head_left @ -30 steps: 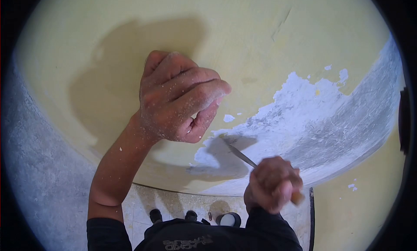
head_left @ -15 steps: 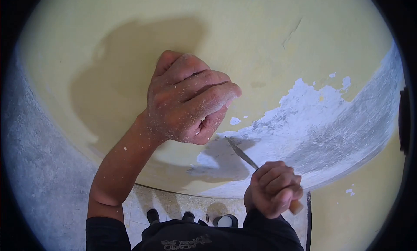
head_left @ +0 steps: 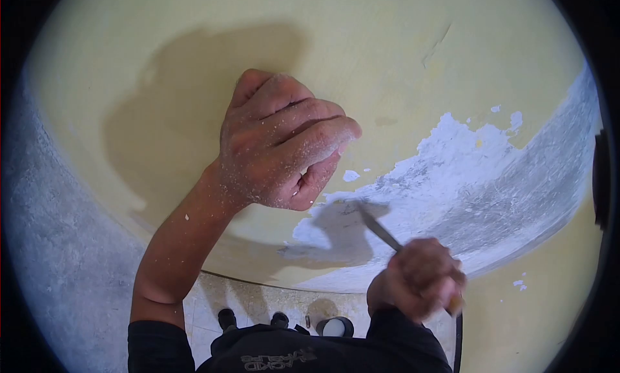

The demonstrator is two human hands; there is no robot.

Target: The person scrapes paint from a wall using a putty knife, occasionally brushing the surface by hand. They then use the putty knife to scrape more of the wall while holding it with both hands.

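My left hand (head_left: pixel 284 140), speckled with white dust, is curled into a loose fist in front of the yellow wall (head_left: pixel 387 56). A small gap shows between its thumb and fingers, with no tool sticking out. My right hand (head_left: pixel 423 277), blurred by motion, is wrapped round a scraper (head_left: pixel 382 232) with a narrow-looking metal blade and a light wooden handle end below the fist. Its blade points up and left, the tip overlapping the hand's shadow on the bare whitish patch (head_left: pixel 445 173), where the yellow paint is gone.
Small pale chips mark the yellow paint around the patch, and a thin crack (head_left: pixel 437 45) runs above it. Below the wall's lower edge are the floor (head_left: pixel 213 302), dark shoes (head_left: pixel 227 319) and a round container with whitish contents (head_left: pixel 334 328). Rough grey surface (head_left: pixel 58 231) lies at left.
My right hand and the scraper have moved to the right, drawing the blade tip right along the bare patch. My left hand stays in nearly the same place, still curled.
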